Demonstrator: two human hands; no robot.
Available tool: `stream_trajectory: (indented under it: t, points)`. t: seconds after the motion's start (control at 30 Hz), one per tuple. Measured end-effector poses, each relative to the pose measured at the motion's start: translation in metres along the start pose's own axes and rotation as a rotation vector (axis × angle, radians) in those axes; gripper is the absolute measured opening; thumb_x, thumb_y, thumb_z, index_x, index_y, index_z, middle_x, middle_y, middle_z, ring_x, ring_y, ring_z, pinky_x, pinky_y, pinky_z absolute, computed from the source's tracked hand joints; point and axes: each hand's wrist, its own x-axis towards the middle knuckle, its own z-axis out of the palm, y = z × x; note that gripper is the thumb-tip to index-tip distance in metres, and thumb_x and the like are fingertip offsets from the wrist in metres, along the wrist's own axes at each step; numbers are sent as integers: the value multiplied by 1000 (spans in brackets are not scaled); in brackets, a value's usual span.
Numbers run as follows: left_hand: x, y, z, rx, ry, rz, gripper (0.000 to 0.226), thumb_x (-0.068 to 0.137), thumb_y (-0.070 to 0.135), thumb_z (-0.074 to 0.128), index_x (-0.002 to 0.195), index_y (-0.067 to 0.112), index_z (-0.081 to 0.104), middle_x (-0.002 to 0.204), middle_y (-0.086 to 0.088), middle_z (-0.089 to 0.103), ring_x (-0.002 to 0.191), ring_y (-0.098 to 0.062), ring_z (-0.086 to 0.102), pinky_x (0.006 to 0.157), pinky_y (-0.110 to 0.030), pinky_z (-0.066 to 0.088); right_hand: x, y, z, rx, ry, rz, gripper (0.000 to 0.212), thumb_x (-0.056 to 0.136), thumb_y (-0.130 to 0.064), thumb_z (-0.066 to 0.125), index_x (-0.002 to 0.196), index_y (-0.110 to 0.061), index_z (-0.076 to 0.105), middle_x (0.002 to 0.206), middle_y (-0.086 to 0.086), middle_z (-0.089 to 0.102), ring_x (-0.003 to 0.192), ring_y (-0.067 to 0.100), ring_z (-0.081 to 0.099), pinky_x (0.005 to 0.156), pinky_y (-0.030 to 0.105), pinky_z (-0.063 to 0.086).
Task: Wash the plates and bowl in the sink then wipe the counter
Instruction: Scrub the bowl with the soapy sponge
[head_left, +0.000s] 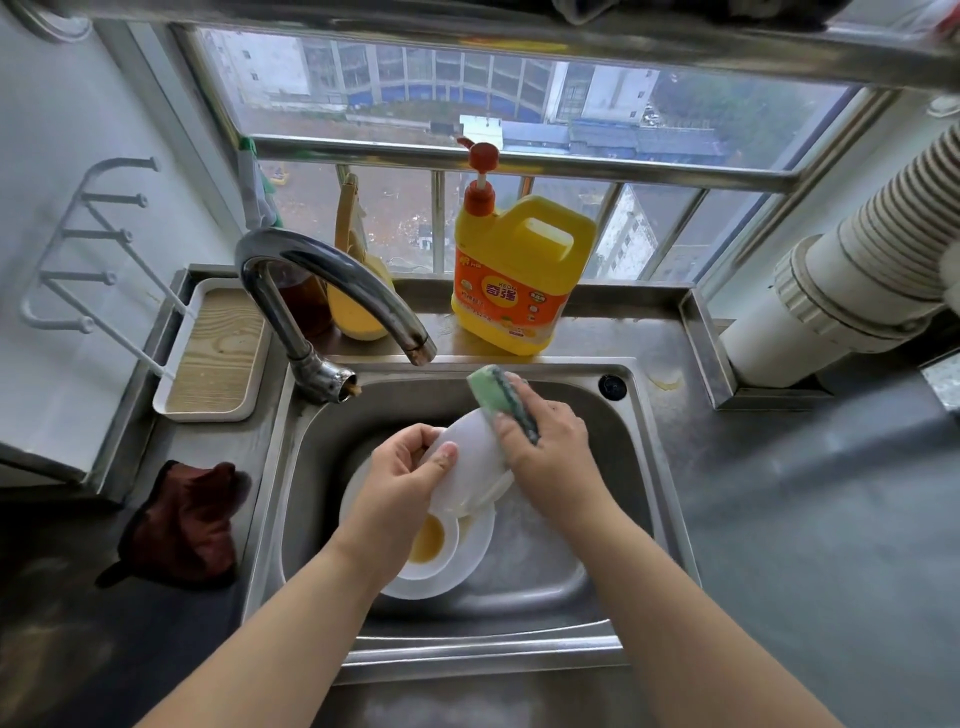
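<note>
The fingers of the left hand (410, 470) are clamped on a white bowl (470, 460), held tilted above the steel sink (644, 467); those of the right hand (548, 441) are curled tight around a green sponge (493, 392) pressed on the bowl's outside. Two white plates (441, 564) lie stacked in the basin at 6 o'clock of the bowl. On the grey steel counter (779, 519), a dark red cloth (182, 525) lies at 9 o'clock, a yellow detergent jug (519, 275) at 12 by the window (467, 93).
</note>
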Motion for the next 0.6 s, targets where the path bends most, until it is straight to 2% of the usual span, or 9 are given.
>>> stream_trajectory:
  t: [0.1, 0.17, 0.3, 0.4, 0.5, 0.57, 0.6]
  points:
    - [1, 4, -3, -39, 23, 3, 11, 94, 9, 53, 88, 7, 62, 74, -3, 66, 69, -16, 60, 63, -28, 51, 4, 9, -2, 132, 14, 119, 51, 93, -47, 44, 142, -44, 35, 123, 3, 49, 121, 21, 43, 107, 46, 37]
    - [4, 6, -5, -58, 31, -1, 11, 94, 9, 53, 87, 8, 62, 75, -5, 65, 70, -19, 59, 64, -32, 51, -10, 4, 2, 150, 40, 54, 50, 95, -42, 46, 143, -45, 32, 123, 3, 45, 121, 18, 40, 108, 41, 35]
    - [5, 2, -4, -5, 14, -4, 11, 94, 8, 54, 87, 7, 62, 70, -2, 66, 66, -13, 60, 61, -25, 50, -35, -18, 13, -8, 68, -180, 55, 94, -38, 52, 144, -44, 30, 130, -1, 33, 124, 12, 26, 108, 28, 26]
    - [5, -1, -6, -62, 15, -13, 6, 90, 10, 61, 87, 5, 62, 73, -6, 66, 68, -17, 60, 62, -27, 52, -17, -15, 9, 5, 44, -106, 54, 93, -41, 51, 144, -44, 32, 124, 0, 38, 120, 13, 30, 107, 30, 27]
    - [5, 0, -11, -185, 4, -42, 9, 77, 18, 68, 75, 11, 63, 72, -6, 63, 68, -18, 57, 60, -27, 50, 1, -2, -3, 252, -18, 111, 50, 89, -47, 50, 138, -43, 43, 123, 2, 52, 116, 17, 49, 105, 40, 40]
    - [6, 3, -14, -336, -26, -92, 12, 71, 21, 72, 64, 18, 63, 74, -4, 62, 72, -18, 57, 61, -28, 51, -1, 5, -8, 579, -99, 257, 40, 93, -38, 53, 133, -34, 52, 122, 3, 62, 110, 20, 60, 99, 44, 48]
    - [7, 5, -15, -428, -54, -113, 19, 64, 23, 81, 62, 19, 62, 75, -3, 63, 74, -18, 60, 62, -29, 53, -3, 8, -10, 734, -141, 304, 37, 95, -34, 53, 132, -29, 54, 119, 5, 65, 107, 21, 63, 95, 43, 51]
